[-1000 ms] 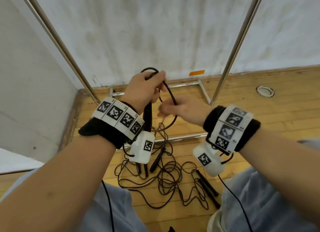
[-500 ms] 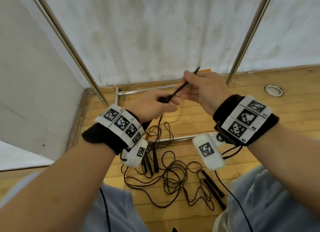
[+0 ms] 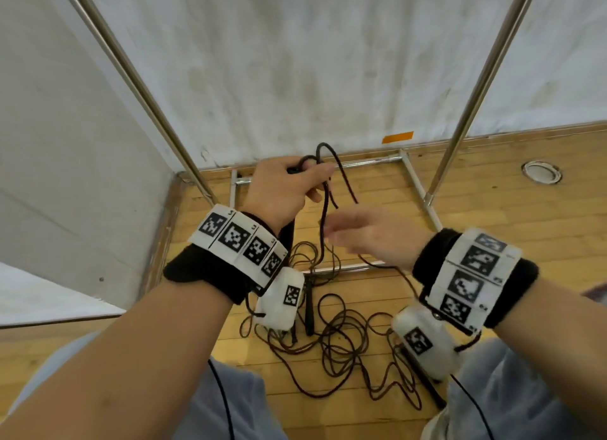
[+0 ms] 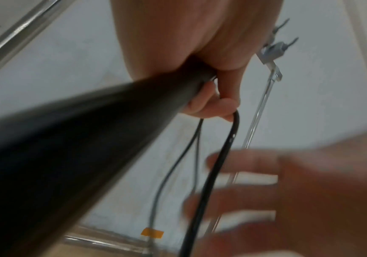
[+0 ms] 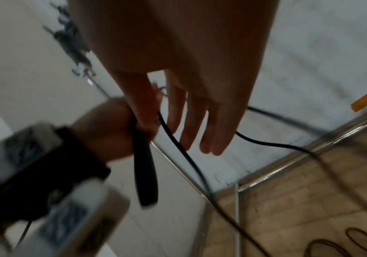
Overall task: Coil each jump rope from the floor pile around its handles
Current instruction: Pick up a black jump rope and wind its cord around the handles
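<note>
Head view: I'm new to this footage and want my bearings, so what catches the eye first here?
First, the left hand raised mid-frame, gripping a black jump rope handle with the rope looping over its fingers. Just right of it and lower, the right hand, blurred, has its fingers spread by the hanging rope. Below both, a tangled pile of ropes sprawls on the wooden floor.

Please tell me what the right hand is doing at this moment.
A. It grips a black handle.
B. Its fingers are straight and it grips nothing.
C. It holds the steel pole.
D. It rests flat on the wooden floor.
B. In the right wrist view the right hand has straight fingers beside the black cord without closing on it; the left hand grips the handle.
</note>
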`<state>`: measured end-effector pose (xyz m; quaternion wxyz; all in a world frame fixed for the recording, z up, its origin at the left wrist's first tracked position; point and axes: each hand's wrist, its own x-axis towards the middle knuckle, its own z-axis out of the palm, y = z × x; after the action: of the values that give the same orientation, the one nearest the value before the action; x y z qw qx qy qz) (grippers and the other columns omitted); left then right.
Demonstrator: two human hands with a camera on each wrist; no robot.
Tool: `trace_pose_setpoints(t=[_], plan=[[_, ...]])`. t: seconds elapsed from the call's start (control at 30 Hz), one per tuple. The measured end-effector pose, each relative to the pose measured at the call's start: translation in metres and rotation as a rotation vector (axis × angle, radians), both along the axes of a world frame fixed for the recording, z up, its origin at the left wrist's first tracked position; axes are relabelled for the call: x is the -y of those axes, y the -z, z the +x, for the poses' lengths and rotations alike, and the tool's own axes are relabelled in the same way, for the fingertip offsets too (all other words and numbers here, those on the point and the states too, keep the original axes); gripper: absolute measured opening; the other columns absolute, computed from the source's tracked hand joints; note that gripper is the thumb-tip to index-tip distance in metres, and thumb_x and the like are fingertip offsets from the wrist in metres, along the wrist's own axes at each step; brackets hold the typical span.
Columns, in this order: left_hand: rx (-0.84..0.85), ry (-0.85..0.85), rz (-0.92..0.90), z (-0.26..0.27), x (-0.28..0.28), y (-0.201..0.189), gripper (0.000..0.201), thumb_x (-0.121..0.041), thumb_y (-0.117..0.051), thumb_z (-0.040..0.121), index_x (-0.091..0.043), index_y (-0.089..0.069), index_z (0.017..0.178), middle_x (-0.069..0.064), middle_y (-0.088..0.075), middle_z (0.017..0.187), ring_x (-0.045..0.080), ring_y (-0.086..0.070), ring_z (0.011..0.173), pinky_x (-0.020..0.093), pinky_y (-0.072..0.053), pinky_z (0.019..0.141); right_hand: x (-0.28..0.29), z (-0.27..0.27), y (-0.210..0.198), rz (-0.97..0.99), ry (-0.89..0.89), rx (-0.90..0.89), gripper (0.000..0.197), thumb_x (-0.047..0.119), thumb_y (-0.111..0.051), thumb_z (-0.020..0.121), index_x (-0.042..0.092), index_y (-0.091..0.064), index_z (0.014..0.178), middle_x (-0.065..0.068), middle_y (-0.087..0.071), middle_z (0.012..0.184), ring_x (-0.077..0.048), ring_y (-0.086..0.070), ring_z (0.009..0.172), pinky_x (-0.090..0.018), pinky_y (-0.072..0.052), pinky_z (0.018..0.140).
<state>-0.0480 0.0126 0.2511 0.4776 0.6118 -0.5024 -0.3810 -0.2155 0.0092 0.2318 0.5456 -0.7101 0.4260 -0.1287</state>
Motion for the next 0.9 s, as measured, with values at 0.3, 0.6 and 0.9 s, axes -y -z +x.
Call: trace_pose_setpoints(t=[0.3,0.6,0.9], plan=[[-0.125,0.078,0.025,0.004,-0.005,-0.013,0.008,-0.015,-0.064,0.08,-0.015,-0.072,0.081,0.012,-0.054,0.069,0.014,-0.041,0.053,0.027,-0.031,0.049,0.008,0.006,-0.017,-0.084,0.343,0.231,0.017,0.017,-0.049,0.096,0.014,-0.062,0.084,0.001,-0.07,0.075,-0.008,-0.066,0.062,-0.022,-0.054,0.06],[0.62,0.501,0.337,-0.019,-0.015,0.027,0.018,-0.044,-0.058,0.091,-0.034,-0.065,0.078,-0.014,-0.06,0.057,-0.007,-0.05,0.043,0.006,-0.032,0.039,0.034,-0.015,-0.079,0.093,0.612,0.862,0.015,0.014,-0.049,0.097,0.005,-0.057,0.088,-0.009,-0.07,0.072,-0.014,-0.061,0.057,-0.023,-0.051,0.057],[-0.037,0.127,0.024,-0.009,-0.004,-0.008,0.02,-0.027,-0.059,0.093,-0.015,-0.068,0.079,0.0,-0.074,0.074,0.011,-0.07,0.062,0.013,-0.039,0.04,0.014,-0.016,-0.045,0.073,0.417,0.337,0.029,0.001,-0.06,0.085,0.006,-0.057,0.113,-0.008,-0.062,0.113,-0.019,-0.06,0.103,-0.034,-0.052,0.088]])
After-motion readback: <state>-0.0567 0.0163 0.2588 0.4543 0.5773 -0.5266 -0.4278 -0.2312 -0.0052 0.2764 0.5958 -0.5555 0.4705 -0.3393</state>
